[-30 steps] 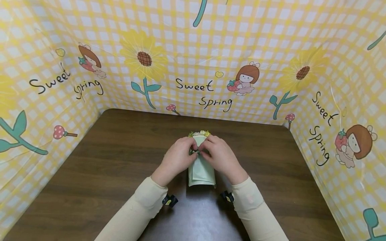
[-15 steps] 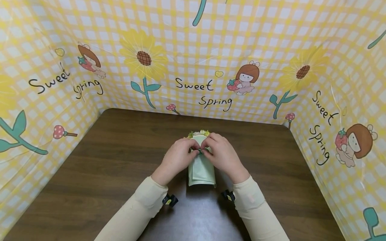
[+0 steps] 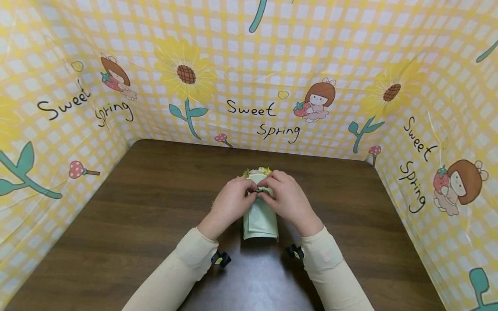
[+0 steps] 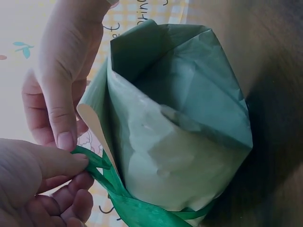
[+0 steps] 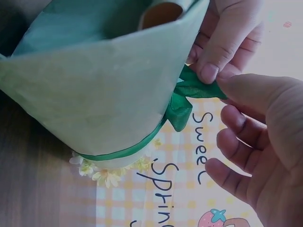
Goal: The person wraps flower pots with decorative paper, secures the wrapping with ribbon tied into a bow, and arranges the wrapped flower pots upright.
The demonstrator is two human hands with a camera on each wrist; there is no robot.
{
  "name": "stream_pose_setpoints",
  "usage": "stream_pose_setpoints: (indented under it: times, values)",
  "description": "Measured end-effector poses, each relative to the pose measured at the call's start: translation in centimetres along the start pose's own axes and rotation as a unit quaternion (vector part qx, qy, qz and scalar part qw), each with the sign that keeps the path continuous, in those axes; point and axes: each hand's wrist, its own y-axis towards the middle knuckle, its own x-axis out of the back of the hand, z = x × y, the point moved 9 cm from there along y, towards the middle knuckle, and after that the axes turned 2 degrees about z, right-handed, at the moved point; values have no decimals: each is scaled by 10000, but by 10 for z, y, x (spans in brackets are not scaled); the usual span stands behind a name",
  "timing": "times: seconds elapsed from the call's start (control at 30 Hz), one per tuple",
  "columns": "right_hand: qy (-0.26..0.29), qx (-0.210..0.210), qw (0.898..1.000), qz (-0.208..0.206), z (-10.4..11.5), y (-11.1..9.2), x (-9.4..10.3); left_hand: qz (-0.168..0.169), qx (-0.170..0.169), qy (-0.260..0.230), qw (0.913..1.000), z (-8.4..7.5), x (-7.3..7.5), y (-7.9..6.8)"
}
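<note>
A bouquet wrapped in pale green paper lies on the table, its flowers white and yellow at the far end. A green ribbon runs round the wrapping and is gathered on its upper side. My left hand pinches the ribbon between thumb and forefinger. From the other side, my right hand pinches it too, its remaining fingers loosely bent in the right wrist view. Both sets of fingertips meet over the bouquet and partly cover the knot area. A tan rounded piece sticks up beside the paper.
Dark wooden table surrounds the bouquet. A yellow checked cloth printed with flowers and figures hangs behind the table and along both sides. Small black devices, one the left wrist camera, sit at both wrists.
My fingertips have come closer together over the bouquet. A short strip of green ribbon now shows above the right thumb. The bouquet has stayed in place.
</note>
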Motion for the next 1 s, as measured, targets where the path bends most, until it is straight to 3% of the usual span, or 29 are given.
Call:
stream_pose_setpoints:
  times: [0.3, 0.5, 0.67, 0.83, 1.0]
  values:
    - [-212, 223, 9993, -226, 4, 0, 4, 156, 143, -36, 9998, 8, 0, 1]
    - [-168, 126, 9995, -234, 0, -1, 5, 329, 644, 99, 9973, 35, 3, 3]
    - [-71, 7, 9998, -187, -3, -1, 5, 573, 1019, 218, 9929, 54, -3, 5]
    - [2, -87, 9999, -97, -6, -1, 3, 677, 1094, 182, 9915, 64, -10, 7]
    - [-15, -117, 9999, -47, -6, -1, 2, 544, 1100, 49, 9924, 69, -9, 7]
